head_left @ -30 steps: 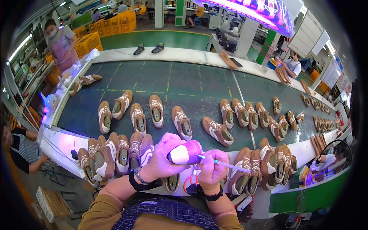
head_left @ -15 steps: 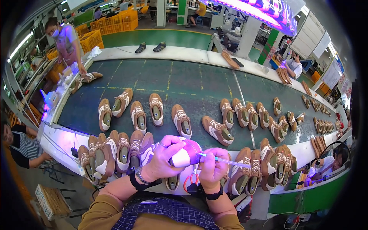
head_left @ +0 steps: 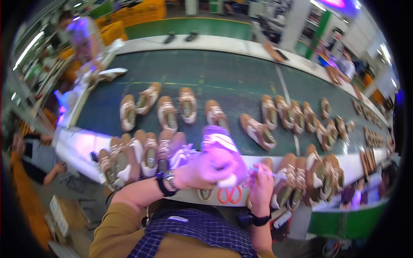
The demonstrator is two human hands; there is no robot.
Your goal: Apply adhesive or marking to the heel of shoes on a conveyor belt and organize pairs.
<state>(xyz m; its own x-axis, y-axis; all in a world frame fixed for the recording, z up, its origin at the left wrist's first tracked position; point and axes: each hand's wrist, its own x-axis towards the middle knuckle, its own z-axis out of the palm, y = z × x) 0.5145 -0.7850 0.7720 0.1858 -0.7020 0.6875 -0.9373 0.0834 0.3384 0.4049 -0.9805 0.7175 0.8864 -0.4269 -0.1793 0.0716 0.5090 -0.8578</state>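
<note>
Since the shoe (head_left: pixel 220 142) has turned, I see its striped side now. Above the table (head_left: pixel 84 142), the left hand's (head_left: pixel 215 167) grip holds it; the right hand's (head_left: pixel 261 187) pinches a thin pen (head_left: pixel 276 175).

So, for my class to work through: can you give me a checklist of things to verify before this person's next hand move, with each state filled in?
1. Sneaker gripped by the left hand: ok.
2. Slim pen-like tool gripped by the right hand: ok.
3. Tool's tip touching the sneaker: cannot tell, blurred.
4. Red-handled scissors out of both hands: ok, lying on the white ledge.
5. View sharp enough to inspect the sneaker's stitching: not ok, smeared.
</note>
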